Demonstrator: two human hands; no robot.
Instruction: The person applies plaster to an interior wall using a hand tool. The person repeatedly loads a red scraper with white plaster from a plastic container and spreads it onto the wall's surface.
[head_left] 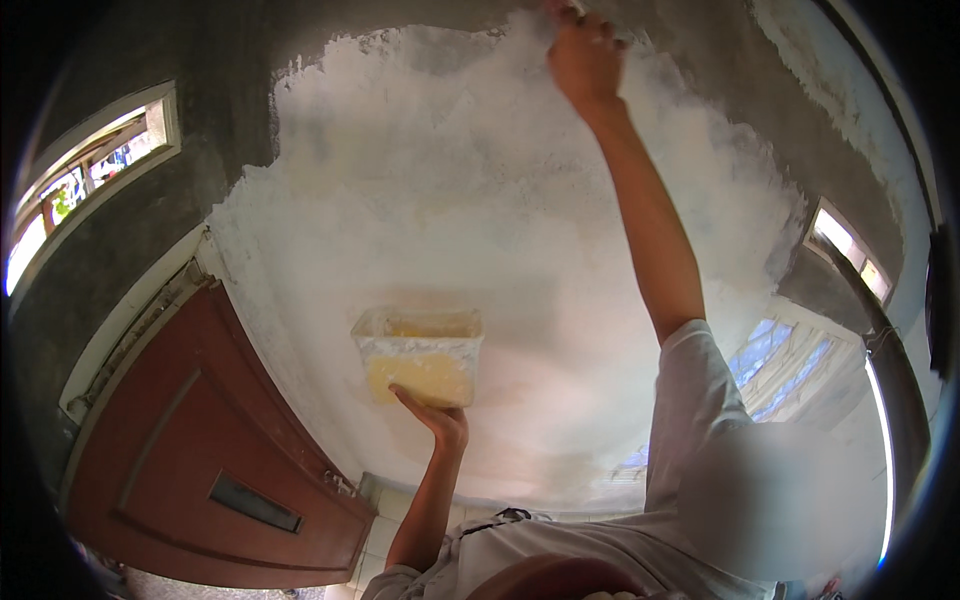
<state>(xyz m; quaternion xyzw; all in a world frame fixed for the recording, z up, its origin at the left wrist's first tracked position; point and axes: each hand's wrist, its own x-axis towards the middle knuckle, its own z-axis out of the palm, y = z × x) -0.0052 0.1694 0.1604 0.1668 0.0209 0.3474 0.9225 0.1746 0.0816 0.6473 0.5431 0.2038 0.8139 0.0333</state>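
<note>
My left hand holds up a rectangular plastic tub from below, its palm under the base and its thumb against the near side. The tub is whitish and smeared, with a yellowish look lower down; what lies inside is hard to see. High above, my right arm reaches to the top of the wall. The right hand is closed there, slightly blurred, around a thing of which only a reddish bit shows at the picture's upper edge. In front of me the wall bears a broad whitish coating with ragged edges.
Bare dark grey wall surrounds the coating. A reddish-brown door stands at the lower left, below a small framed window opening. At the right are another small opening and a window with pale curtains.
</note>
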